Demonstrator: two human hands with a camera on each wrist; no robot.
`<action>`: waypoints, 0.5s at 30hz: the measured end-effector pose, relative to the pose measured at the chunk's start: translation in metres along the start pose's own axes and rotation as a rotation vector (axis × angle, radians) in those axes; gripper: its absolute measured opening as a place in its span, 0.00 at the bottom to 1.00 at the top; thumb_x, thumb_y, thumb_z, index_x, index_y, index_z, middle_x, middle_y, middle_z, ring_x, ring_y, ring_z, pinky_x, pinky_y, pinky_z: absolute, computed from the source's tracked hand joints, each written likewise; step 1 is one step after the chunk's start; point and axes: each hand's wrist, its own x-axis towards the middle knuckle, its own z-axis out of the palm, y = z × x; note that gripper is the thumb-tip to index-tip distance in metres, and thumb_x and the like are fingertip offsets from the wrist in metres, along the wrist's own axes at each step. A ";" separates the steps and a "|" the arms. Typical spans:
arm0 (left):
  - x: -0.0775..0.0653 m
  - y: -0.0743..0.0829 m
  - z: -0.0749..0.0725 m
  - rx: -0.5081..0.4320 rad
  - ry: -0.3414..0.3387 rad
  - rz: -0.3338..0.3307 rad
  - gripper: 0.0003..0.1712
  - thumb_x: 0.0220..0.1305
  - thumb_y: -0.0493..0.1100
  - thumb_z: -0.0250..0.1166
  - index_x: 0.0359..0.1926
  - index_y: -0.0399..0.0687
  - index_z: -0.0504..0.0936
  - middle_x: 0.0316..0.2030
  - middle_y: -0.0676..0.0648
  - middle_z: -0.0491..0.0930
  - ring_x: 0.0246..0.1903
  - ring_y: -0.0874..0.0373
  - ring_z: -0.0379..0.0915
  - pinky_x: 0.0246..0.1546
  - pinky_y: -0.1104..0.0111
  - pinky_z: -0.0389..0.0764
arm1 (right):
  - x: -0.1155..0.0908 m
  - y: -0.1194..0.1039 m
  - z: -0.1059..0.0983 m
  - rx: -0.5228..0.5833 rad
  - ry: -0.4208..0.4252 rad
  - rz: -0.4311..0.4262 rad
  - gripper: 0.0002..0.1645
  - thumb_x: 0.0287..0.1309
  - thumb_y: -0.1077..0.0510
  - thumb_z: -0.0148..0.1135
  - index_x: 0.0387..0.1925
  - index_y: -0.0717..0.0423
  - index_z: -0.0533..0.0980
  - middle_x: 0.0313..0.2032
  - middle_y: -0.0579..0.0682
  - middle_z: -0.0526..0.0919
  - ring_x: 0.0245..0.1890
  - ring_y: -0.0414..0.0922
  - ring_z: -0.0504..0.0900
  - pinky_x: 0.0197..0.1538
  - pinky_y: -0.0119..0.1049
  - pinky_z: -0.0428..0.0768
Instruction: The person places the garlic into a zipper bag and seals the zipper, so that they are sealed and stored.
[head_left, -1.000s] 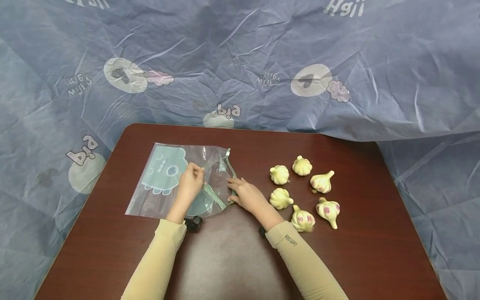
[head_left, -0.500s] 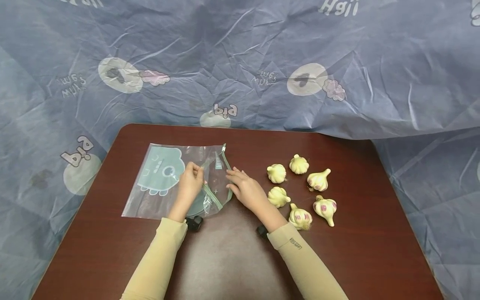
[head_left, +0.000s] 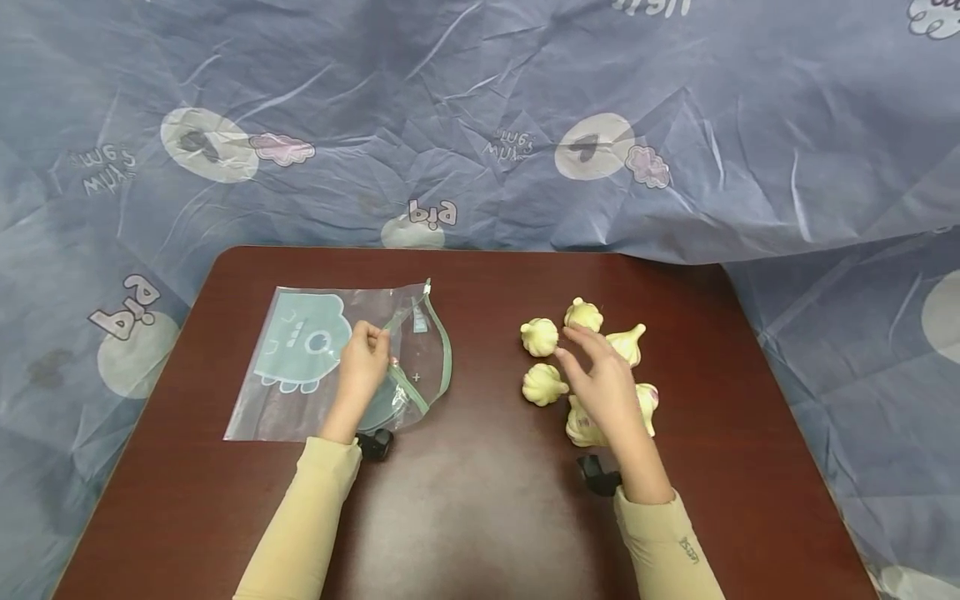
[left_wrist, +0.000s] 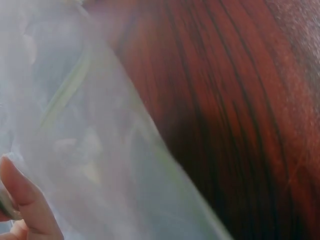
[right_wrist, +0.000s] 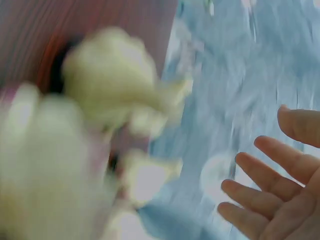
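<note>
In the head view a clear zip bag [head_left: 300, 333] with a pale blue-green cartoon print lies flat at the left. Its green-edged mouth gapes toward the right. My left hand [head_left: 363, 357] pinches one green edge of that mouth; the left wrist view shows part of this hand [left_wrist: 32, 207] beside the filmy plastic. Over the garlic bulbs on the right, my right hand [head_left: 606, 390] is spread with nothing in it. Its fingertips are between the far left bulb [head_left: 540, 337] and the right bulb [head_left: 627, 343]. In the right wrist view, a blurred bulb [right_wrist: 110, 75] appears beside the outstretched fingers [right_wrist: 270, 170].
More garlic bulbs sit around the right hand: a near left one [head_left: 544, 385], a back one [head_left: 583, 314] and a partly covered front one [head_left: 581, 423]. The dark red-brown table [head_left: 480, 500] ends against a blue patterned cloth [head_left: 465, 125]. Black cameras are strapped at both wrists.
My right hand has left the bag's mouth and moved right, over the garlic bulbs. The left hand keeps its pinch on the green edge. The head view has shifted slightly.
</note>
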 end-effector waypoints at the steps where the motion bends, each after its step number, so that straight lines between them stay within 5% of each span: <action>1: 0.000 0.000 0.000 0.000 0.002 0.000 0.10 0.74 0.43 0.53 0.40 0.39 0.73 0.30 0.39 0.81 0.29 0.44 0.81 0.24 0.70 0.70 | -0.003 0.008 -0.007 -0.011 0.018 0.046 0.26 0.68 0.52 0.60 0.63 0.58 0.74 0.65 0.57 0.74 0.64 0.59 0.73 0.62 0.58 0.71; 7: 0.000 -0.001 0.000 -0.006 0.003 -0.005 0.10 0.74 0.43 0.53 0.41 0.39 0.73 0.29 0.40 0.82 0.28 0.47 0.81 0.24 0.71 0.70 | -0.021 0.050 -0.041 -0.049 0.053 0.326 0.35 0.67 0.44 0.58 0.69 0.58 0.67 0.68 0.65 0.67 0.56 0.65 0.76 0.60 0.62 0.70; 15: 0.000 -0.002 0.000 -0.012 0.016 0.005 0.10 0.74 0.43 0.54 0.41 0.39 0.73 0.27 0.40 0.82 0.28 0.45 0.81 0.24 0.70 0.70 | -0.040 0.095 -0.048 -0.018 -0.136 0.512 0.60 0.61 0.34 0.60 0.77 0.61 0.42 0.74 0.71 0.47 0.71 0.71 0.52 0.66 0.68 0.58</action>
